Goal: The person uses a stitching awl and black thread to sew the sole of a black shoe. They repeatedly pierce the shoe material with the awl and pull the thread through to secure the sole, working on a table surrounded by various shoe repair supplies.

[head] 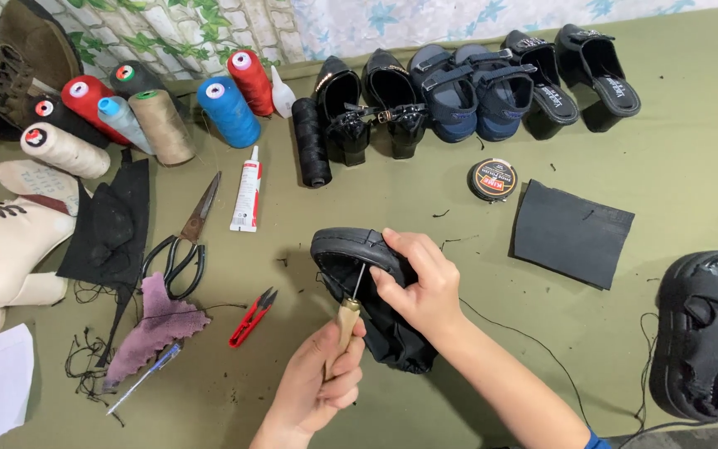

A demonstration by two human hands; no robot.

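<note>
Bright, even light falls from above and slightly behind the camera, so the olive green tabletop (675, 166) looks flat and evenly lit. Shadows are soft and short: a faint one lies under the black shoe (376, 299) and beside the black leather piece (571, 233). Small glints of glare show on the glossy black heeled shoes (371, 104) and the round polish tin (492, 179). Focus is sharp throughout, with no motion blur. The wide lens bends the far edge and stretches things at the corners.

Thread spools (228, 111) back left; scissors (184, 241), red snips (251, 318) nr centre; polish tin (492, 180); black leather patch (571, 233) rt.
</note>
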